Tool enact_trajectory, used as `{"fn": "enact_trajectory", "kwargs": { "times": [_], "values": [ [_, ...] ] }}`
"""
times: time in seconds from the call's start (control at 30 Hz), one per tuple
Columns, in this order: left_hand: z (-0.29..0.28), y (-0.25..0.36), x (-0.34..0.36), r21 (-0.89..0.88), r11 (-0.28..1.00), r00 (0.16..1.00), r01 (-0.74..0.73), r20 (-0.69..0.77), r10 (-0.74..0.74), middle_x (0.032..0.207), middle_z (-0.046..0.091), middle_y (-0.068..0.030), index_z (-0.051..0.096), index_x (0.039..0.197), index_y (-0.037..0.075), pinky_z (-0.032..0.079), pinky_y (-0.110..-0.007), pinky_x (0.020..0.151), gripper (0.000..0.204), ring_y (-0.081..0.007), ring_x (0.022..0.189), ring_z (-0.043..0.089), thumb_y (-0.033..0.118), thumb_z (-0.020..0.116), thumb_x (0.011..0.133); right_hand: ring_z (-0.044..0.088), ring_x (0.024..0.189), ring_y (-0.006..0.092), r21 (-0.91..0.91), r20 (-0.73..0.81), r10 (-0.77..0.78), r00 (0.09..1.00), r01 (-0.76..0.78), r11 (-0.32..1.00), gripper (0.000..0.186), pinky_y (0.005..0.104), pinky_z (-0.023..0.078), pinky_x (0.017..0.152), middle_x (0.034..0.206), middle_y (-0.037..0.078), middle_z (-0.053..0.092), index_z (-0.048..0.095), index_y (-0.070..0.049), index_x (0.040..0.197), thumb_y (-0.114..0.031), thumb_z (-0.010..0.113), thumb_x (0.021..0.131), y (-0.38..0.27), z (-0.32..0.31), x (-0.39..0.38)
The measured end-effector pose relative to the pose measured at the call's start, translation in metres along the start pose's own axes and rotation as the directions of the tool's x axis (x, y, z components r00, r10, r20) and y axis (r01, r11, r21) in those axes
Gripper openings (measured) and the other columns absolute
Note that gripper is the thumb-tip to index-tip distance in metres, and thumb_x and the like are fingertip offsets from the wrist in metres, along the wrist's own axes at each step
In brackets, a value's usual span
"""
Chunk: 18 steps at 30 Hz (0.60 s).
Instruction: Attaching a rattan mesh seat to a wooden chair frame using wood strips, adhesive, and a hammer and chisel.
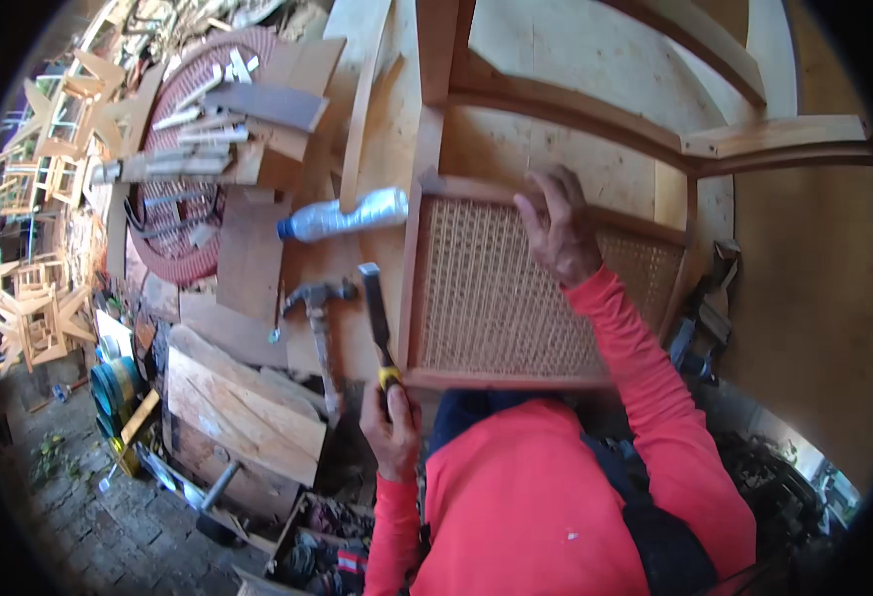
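In my left hand [392,432] is a chisel [375,318] with a black and yellow handle, held upright with its flat steel blade pointing away from me. My right hand [558,223] is over the woven cane panel [496,293] of a wooden chair frame [412,298], its fingers apart and slightly bent near the panel's back rail; whether they touch it I cannot tell. Left of the panel lie a claw hammer [322,353] and a clear plastic bottle [342,214] on the wooden work surface [312,273].
Wood offcuts [258,104] and a round red woven piece [173,243] cover the back left. Stacked wooden frames [44,308] stand at the far left above a paved floor [109,536]. A power tool [690,353] lies right of the panel, beside a large board [804,298].
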State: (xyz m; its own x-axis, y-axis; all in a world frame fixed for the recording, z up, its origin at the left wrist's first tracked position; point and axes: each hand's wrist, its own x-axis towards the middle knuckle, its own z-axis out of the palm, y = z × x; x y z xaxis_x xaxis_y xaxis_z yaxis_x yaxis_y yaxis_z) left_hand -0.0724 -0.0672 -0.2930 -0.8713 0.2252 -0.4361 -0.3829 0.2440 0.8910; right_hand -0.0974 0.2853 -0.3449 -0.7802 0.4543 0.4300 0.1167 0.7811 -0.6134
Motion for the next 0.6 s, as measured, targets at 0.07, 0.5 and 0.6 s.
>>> {"fn": "enact_trajectory", "kwargs": {
  "times": [0.07, 0.5, 0.6],
  "values": [
    [-0.005, 0.01, 0.0, -0.031, 0.992, 0.992, -0.125, -0.034, 0.124, 0.077, 0.055, 0.0033, 0.057, 0.113, 0.005, 0.039, -0.018, 0.053, 0.013, -0.0027, 0.06, 0.048, 0.018, 0.054, 0.112, 0.064, 0.104, 0.0392, -0.021, -0.033, -0.028, 0.999, 0.028, 0.999, 0.028, 0.0454, 0.053, 0.092, 0.115, 0.021, 0.063, 0.061, 0.004, 0.115, 0.0, 0.073, 0.09, -0.022, -0.014, -0.011],
    [-0.063, -0.044, -0.047, 0.028, 0.997, 0.997, -0.072, 0.034, 0.071, 0.078, 0.056, 0.0046, 0.059, 0.109, 0.01, 0.037, -0.017, 0.05, 0.015, -0.0016, 0.057, 0.045, 0.024, 0.056, 0.113, 0.059, 0.094, 0.03, -0.066, -0.047, -0.258, 0.965, 0.254, 0.965, 0.017, 0.0411, 0.055, 0.081, 0.097, 0.011, 0.056, 0.069, -0.004, 0.095, -0.003, 0.078, 0.081, -0.065, 0.055, -0.015],
    [-0.064, -0.051, -0.051, -0.007, 0.996, 0.996, -0.088, 0.033, 0.088, 0.077, 0.056, 0.0038, 0.059, 0.108, 0.009, 0.037, -0.018, 0.05, 0.015, -0.0019, 0.058, 0.046, 0.023, 0.056, 0.113, 0.059, 0.094, 0.0294, -0.067, -0.036, -0.27, 0.962, 0.267, 0.961, 0.014, 0.0405, 0.055, 0.08, 0.094, 0.008, 0.056, 0.067, -0.006, 0.09, -0.005, 0.078, 0.082, -0.065, 0.064, -0.004]
  ]
}}
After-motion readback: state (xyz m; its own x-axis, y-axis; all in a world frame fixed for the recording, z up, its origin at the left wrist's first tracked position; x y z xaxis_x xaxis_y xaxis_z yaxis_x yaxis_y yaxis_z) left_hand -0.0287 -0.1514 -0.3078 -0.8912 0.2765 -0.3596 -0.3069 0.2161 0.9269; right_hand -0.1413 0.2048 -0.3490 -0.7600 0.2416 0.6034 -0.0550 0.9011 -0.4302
